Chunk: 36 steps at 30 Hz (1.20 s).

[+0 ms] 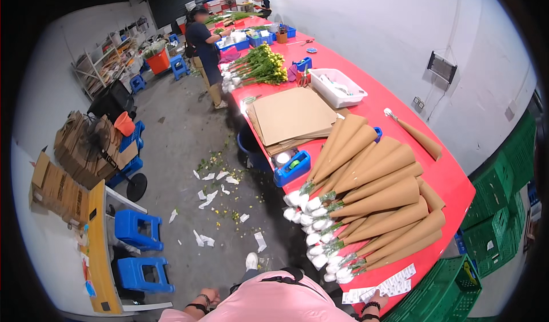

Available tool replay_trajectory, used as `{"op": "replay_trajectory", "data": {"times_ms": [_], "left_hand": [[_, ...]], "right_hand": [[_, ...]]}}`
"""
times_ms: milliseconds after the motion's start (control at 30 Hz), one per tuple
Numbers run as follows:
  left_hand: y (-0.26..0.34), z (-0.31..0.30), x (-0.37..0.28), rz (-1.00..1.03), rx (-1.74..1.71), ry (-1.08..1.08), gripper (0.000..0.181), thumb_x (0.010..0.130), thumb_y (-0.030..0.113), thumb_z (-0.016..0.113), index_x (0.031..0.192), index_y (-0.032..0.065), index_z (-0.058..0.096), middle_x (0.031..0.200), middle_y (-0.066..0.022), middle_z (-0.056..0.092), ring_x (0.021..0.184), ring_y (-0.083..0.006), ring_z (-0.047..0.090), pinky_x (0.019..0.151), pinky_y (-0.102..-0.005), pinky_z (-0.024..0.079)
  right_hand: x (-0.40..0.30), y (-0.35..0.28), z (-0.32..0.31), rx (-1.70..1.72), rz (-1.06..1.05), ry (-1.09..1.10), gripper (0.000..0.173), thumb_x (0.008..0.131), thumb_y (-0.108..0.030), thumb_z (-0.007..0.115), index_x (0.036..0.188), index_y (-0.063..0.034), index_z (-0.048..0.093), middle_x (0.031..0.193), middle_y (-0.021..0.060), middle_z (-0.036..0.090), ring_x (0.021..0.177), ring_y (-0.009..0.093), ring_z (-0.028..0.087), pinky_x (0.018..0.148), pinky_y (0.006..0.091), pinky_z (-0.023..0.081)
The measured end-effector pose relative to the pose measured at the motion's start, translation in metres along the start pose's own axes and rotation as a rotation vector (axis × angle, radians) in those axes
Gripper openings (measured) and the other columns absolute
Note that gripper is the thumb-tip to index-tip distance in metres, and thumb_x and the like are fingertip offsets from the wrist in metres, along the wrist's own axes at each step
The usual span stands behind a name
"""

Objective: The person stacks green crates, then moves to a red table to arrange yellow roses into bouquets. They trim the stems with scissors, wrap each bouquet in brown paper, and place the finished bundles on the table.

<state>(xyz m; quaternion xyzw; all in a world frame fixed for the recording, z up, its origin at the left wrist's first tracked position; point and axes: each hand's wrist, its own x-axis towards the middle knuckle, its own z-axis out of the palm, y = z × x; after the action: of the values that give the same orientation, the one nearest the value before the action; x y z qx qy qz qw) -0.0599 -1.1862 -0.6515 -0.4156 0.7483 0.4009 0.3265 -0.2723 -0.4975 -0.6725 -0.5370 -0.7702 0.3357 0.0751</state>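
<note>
My right hand (378,299) is at the near corner of the red table, its fingers on a strip of white printed labels (395,278). Another label strip (352,295) lies partly beneath it. My left hand (210,296) hangs at my side, away from the table, with nothing visible in it; its fingers are too blurred to judge. Ahead of my right hand is a pile of flower bunches in brown kraft-paper cones (381,206). Their stem ends, wrapped in white (319,225), point toward the table's left edge.
Kraft sheets (294,114), a blue tape dispenser (292,168), a white plastic bin (336,88) and yellow flowers (266,64) occupy the red table (450,184). Green crates (433,296) border it at right. Blue stools (139,229) stand left. Paper scraps (209,199) litter the floor. A co-worker (201,51) stands farther along.
</note>
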Motion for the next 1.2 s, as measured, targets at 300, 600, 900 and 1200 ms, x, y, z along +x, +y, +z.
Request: {"op": "replay_trajectory", "data": {"times_ms": [300,600,900,1200], "left_hand": [[0.110,-0.101,0.125,-0.123,-0.378,-0.006,0.017,0.097,0.021,0.061,0.103,0.0044,0.061,0.081,-0.0065,0.067,0.058,-0.0185,0.064,0.047,-0.0343,0.050],[0.161,-0.262,0.247,0.012,-0.284,-0.037,0.012,0.095,0.018,0.057,0.092,0.0062,0.061,0.073,-0.0070,0.063,0.050,-0.0190,0.058,0.040,-0.0338,0.044],[0.197,-0.460,0.383,0.079,-0.299,-0.029,0.017,0.094,0.018,0.059,0.085,0.0033,0.062,0.068,-0.0083,0.061,0.051,-0.0211,0.058,0.040,-0.0363,0.043],[0.395,-0.488,0.401,0.414,-0.041,0.175,0.022,0.087,0.021,0.066,0.093,-0.0002,0.070,0.074,-0.0058,0.069,0.064,-0.0156,0.064,0.060,-0.0336,0.051]], "right_hand": [[-0.030,-0.019,-0.002,-0.333,0.200,0.169,0.075,0.081,-0.037,0.080,0.135,0.0063,0.051,0.120,0.0279,0.066,0.112,0.041,0.065,0.097,0.0481,0.051],[-0.125,-0.117,0.076,-0.149,0.082,0.461,0.051,0.084,-0.027,0.073,0.126,0.0003,0.063,0.116,0.0298,0.065,0.111,0.042,0.062,0.099,0.0470,0.049],[-0.259,-0.265,0.208,0.250,-0.331,0.068,0.033,0.091,-0.016,0.069,0.118,0.0020,0.062,0.109,0.0132,0.065,0.082,0.020,0.064,0.075,0.0328,0.053],[-0.345,-0.485,0.345,0.373,-0.518,-0.557,0.021,0.095,-0.011,0.066,0.112,0.0010,0.066,0.087,0.0042,0.067,0.076,0.010,0.062,0.069,0.0256,0.052]]}}
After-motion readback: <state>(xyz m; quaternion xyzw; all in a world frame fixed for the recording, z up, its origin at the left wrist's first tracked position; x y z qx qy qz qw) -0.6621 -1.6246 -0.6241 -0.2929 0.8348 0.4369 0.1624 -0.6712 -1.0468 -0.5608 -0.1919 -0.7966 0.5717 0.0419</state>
